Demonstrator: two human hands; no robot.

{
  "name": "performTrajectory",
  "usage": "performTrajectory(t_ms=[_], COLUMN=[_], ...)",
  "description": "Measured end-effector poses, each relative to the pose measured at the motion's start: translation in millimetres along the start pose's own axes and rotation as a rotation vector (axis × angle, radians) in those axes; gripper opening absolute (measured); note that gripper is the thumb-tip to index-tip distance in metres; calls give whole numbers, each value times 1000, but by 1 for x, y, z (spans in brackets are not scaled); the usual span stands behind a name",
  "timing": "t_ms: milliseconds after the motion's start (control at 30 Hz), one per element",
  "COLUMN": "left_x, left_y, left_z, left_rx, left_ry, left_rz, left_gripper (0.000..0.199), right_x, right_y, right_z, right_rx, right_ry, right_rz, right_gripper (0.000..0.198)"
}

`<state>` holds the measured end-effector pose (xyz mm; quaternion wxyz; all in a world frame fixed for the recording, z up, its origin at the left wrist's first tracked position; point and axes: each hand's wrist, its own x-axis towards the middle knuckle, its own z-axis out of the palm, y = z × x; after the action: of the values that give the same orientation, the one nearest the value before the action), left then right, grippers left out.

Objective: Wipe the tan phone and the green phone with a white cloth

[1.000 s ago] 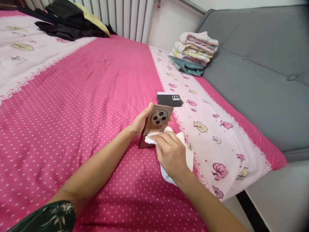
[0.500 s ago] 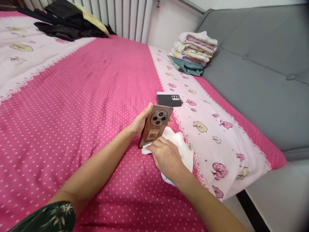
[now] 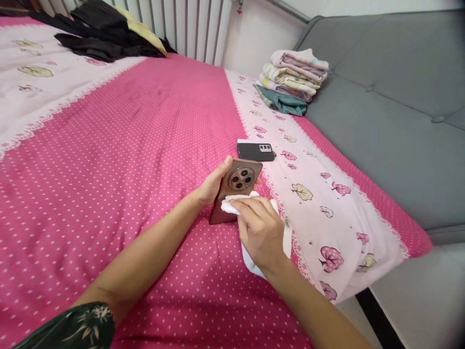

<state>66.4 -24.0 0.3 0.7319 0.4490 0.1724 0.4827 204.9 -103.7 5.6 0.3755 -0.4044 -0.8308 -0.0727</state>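
Observation:
My left hand (image 3: 214,184) grips a brownish-gold smartphone (image 3: 225,186) by its edges, thumb on the near side and fingertips showing past the far side. The phone is tilted up with its back and round camera ring toward me. White cloth (image 3: 250,261) is bunched in my right hand (image 3: 262,227), whose closed fingers press it against the lower half of the phone's back. The cloth covers the label there, and its rest hangs down beneath my right hand onto the bed. A second, dark phone (image 3: 250,151) lies camera side up just beyond the held one.
The bed has a pink dotted cover (image 3: 152,126) with printed white bands. A stack of folded cloths (image 3: 294,80) stands by the grey padded headboard (image 3: 385,97). Dark clothes (image 3: 105,36) lie at the far left, near a white radiator (image 3: 185,29).
My right hand has moved the cloth up the phone's back, from the bottom edge to the middle, over the label. My left hand holds the phone almost as before.

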Motion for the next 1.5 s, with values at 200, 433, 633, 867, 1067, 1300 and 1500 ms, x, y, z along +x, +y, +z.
performTrajectory(t_ms=[200,433,633,867,1067,1300,1500], left_x=[0,0,-1,0,-1,-1,0], left_y=[0,2,2,0,2,2,1], left_z=[0,1,2,1,1,1,1], left_rx=[24,16,62,54,58,15,8], left_ry=[-7,-5,8,20,26,-2,-2], left_rz=[12,-5,13,-1,-6,-4,4], left_gripper=[83,83,85,87,88,83,83], right_x=[-2,-4,-7,-7,-8,-3,-1], right_y=[0,0,2,0,-1,0,1], right_z=[0,2,5,7,7,1,0], right_rx=[-12,19,8,-67,-55,28,15], right_ry=[-49,-161,-403,-636,-543,-188,-88], right_rz=[12,4,-7,-72,-72,-58,-1], right_gripper=[32,30,29,21,24,28,31])
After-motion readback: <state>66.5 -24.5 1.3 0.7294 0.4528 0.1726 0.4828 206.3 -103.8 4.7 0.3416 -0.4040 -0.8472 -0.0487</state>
